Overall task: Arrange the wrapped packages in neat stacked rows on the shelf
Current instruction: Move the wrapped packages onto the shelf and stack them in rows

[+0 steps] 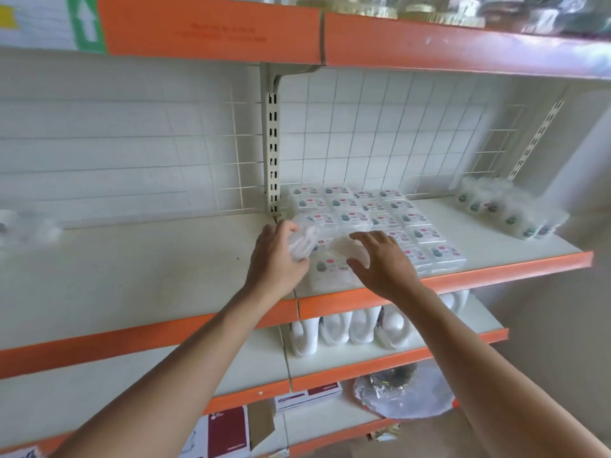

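Gripping a crumpled pack [302, 244], the left hand [276, 259] is sitting beside the right hand [383, 264], whose relaxed, spread fingers are hanging over a front pack [327, 271]; rows [380, 216] are lying just beyond.

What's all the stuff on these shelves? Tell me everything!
wrapped packages: roughly twenty showing, white with labels, flat rows on the middle shelf
loose packages: a blurry heap, white, far right of that shelf
crumpled plastic bundle: one, clear-white, front of the rows
wire grid: one, white, behind the shelf
jugs: about four, white, next shelf down
boxes: a few, maroon and white, lowest shelf
shiny bag: one, silvery, lowest shelf, right
arrow sign: one, green, top left
left hand: grips the bundle
right hand: fingers spread over the front packages
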Available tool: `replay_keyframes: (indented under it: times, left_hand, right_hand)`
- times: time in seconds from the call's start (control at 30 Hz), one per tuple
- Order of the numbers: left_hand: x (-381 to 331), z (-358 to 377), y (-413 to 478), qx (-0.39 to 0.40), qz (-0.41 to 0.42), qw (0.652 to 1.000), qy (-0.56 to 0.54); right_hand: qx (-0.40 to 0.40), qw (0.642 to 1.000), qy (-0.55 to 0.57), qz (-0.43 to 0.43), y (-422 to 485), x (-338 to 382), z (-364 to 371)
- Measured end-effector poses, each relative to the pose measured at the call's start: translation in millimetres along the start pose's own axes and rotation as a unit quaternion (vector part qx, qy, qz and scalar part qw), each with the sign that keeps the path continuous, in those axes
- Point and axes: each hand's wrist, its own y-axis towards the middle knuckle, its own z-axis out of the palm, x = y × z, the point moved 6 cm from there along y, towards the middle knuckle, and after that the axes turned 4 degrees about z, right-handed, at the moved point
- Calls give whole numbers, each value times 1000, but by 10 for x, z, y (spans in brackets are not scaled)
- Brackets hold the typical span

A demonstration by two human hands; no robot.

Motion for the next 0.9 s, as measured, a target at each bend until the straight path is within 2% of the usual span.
replay_keyframes:
  times: [0.43, 0.6, 0.77, 0.9]
  left_hand:
    - [-374, 685, 556, 70, 69, 992, -77]
    - [-434, 866, 631, 71, 59, 992, -81]
    - [-510, 1017, 709, 51, 12, 996, -76]
    - [-629, 1167, 731, 52, -22, 995, -81]
  right_hand:
    - [51, 998, -22, 3, 269, -803, -95]
    - [77, 997, 1, -16, 381, -1016, -24]
    - [83, 993, 28, -82, 527, -1189, -70]
    - [38, 986, 89, -137, 674, -1169, -267]
